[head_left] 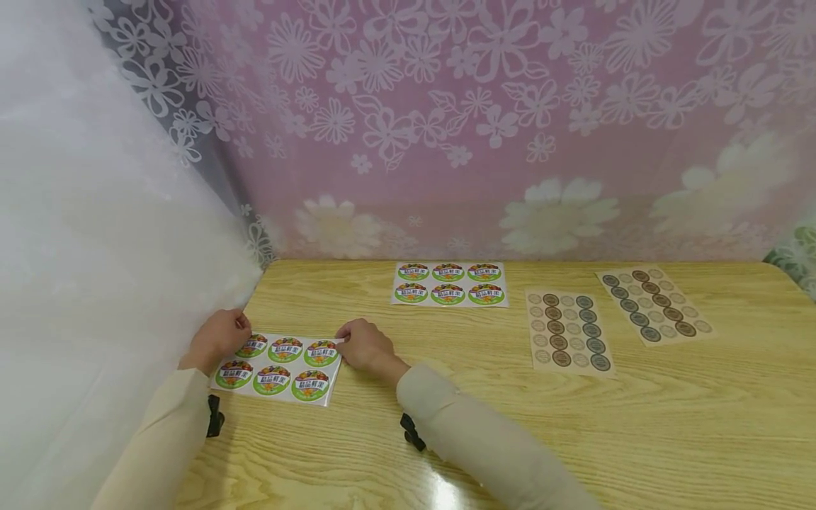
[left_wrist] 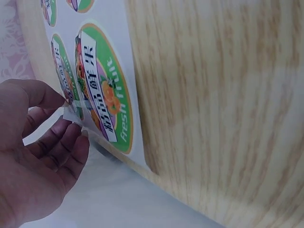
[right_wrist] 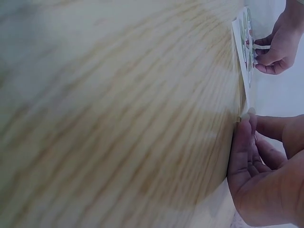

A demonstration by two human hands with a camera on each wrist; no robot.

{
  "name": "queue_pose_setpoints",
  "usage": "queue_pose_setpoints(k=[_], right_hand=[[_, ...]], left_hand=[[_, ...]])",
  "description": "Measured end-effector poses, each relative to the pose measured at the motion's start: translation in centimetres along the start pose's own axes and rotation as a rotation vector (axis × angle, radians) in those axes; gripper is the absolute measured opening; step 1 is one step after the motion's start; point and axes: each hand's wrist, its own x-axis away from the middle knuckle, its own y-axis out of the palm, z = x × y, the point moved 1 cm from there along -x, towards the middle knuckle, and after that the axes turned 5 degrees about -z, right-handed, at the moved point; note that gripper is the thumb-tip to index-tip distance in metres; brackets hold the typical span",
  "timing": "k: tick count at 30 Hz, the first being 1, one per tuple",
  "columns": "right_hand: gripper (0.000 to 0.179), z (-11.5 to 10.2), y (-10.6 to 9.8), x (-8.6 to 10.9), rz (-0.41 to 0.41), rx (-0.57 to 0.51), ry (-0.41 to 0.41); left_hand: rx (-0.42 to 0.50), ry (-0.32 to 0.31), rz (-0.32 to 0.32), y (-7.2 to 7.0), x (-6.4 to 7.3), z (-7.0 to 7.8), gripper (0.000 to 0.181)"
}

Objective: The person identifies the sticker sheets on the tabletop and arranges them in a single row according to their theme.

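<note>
The nearest paper, a "fresh fruit" sticker sheet (head_left: 278,366), is lying at about eight o'clock from the middle of the head view, close to the left edge of the wood-grain table (head_left: 446,397). In my judgement, its two far corners are bearing the main risk: if the hands are pulling unequally, the paper could be creasing or tearing there. A too weak pinch could also be letting one corner slip.

About the grip, the left hand (head_left: 217,338) is pinching the ten o'clock corner, leaving almost no gap, while its other fingers are curling loosely. The right hand (head_left: 366,345) is pinching the two o'clock corner between thumb and fingertip, similarly closed.

Farther away, toward three o'clock from this sheet, an upright beige round-label sheet (head_left: 570,333) is lying, and a slanted beige round-label sheet (head_left: 655,306) is resting beyond it. Near the table's back edge, at two o'clock, a second fruit sticker sheet (head_left: 449,283) is lying flat, apart from both hands.
</note>
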Motion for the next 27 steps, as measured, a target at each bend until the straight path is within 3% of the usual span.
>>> queue_pose_setpoints(k=[16, 21, 27], right_hand=[[0.027, -0.2, 0.4, 0.0, 0.027, 0.084, -0.022], [0.034, -0.2, 0.4, 0.2, 0.006, 0.096, -0.067], [0.035, 0.6, -0.7, 0.8, -0.053, 0.051, -0.175]], left_hand=[[-0.064, -0.033, -0.017, -0.2, 0.2, 0.5, 0.016], [-0.086, -0.041, -0.027, -0.3, 0.5, 0.8, 0.018], [-0.139, -0.049, 0.007, -0.5, 0.7, 1.1, 0.022]])
